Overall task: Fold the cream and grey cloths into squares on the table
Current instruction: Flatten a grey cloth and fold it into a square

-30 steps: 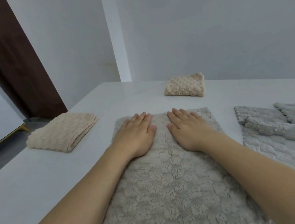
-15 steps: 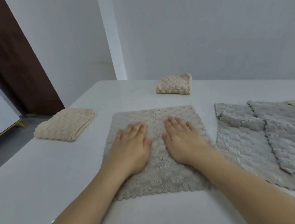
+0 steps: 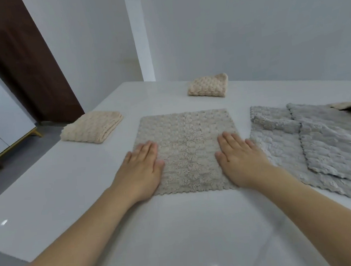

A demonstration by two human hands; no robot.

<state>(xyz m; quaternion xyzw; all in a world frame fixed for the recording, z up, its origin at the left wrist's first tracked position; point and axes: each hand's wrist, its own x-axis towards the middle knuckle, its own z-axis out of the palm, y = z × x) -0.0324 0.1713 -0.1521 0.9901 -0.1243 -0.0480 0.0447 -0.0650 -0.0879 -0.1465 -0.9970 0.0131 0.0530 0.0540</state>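
A dark brown door [image 3: 22,61] stands at far left against pale walls. On the glossy white table [image 3: 178,228], a folded cream cloth [image 3: 91,127] lies left. The left hand [image 3: 141,172] and right hand [image 3: 241,163] press flat, fingers straight, on the spread grey-beige cloth [image 3: 187,148]. Grey cloths [image 3: 319,141], perhaps two overlapping, lie right.

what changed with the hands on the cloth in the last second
The left hand and right hand slid apart from the middle of the grey cloth to its side edges, palms flat. Nothing was gripped. The two folded cream cloths lie as before.
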